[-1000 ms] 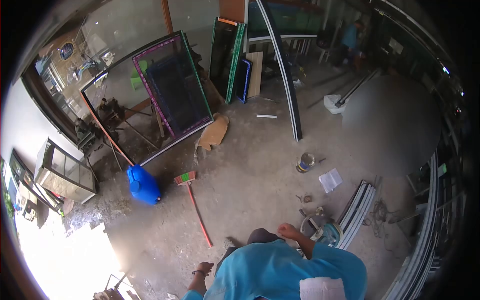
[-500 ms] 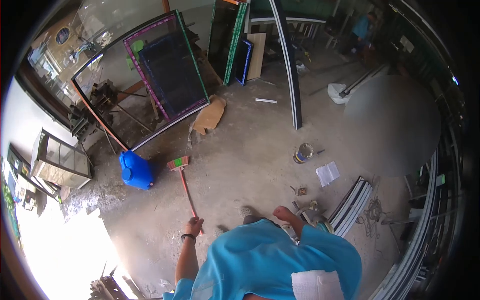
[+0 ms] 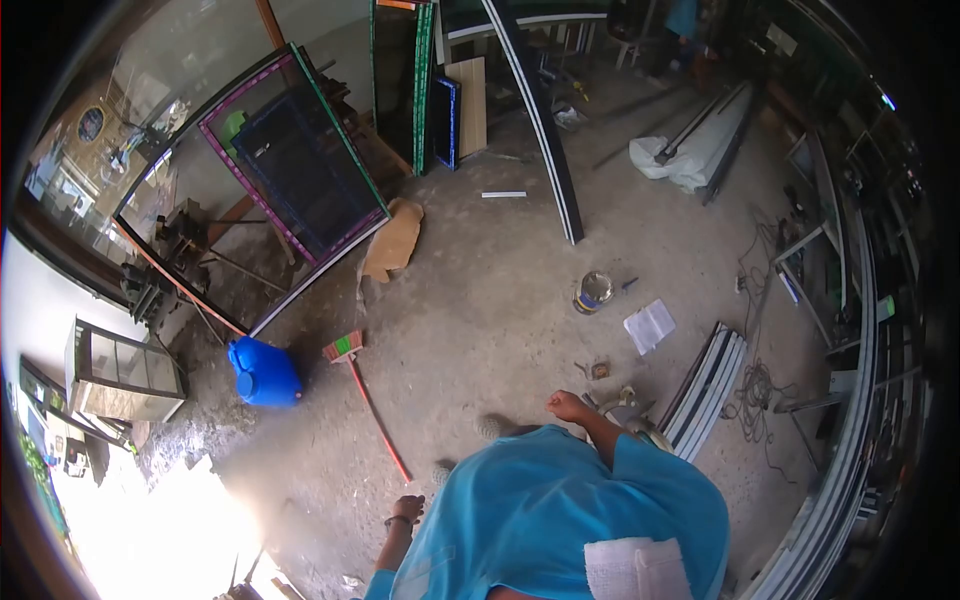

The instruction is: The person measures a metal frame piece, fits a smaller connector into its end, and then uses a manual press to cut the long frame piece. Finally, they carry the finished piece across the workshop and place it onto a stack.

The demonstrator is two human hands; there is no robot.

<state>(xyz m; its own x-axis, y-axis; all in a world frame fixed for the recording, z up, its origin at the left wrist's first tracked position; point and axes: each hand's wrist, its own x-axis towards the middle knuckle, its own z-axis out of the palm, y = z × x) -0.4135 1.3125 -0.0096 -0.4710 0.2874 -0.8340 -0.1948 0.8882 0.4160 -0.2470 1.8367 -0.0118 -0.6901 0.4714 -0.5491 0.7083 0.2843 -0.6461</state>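
Observation:
My left hand (image 3: 408,508) hangs at the lower centre, wearing a dark wristband, with its fingers curled and nothing visible in them. Just beyond it is the end of the red handle of a broom (image 3: 376,420), which lies on the floor with its green and red head farther off. My right hand (image 3: 568,406) is closed in front of my blue shirt, with nothing visible in it. Beside that hand, partly hidden by my arm, a power tool (image 3: 628,410) stands near a bundle of pale metal profiles (image 3: 706,390).
A blue jug (image 3: 265,372) and cardboard (image 3: 394,240) lie to the left, near framed screens (image 3: 300,165). Ahead are an open can (image 3: 594,291), paper (image 3: 650,327) and a leaning profile (image 3: 538,120). Cables (image 3: 758,395) and racks line the right. A person (image 3: 682,20) is far back.
The view has shifted, and most of the scene appears farther left. My left hand, which overlapped the broom handle, now appears nearer my body, apart from it. My right hand remains closed.

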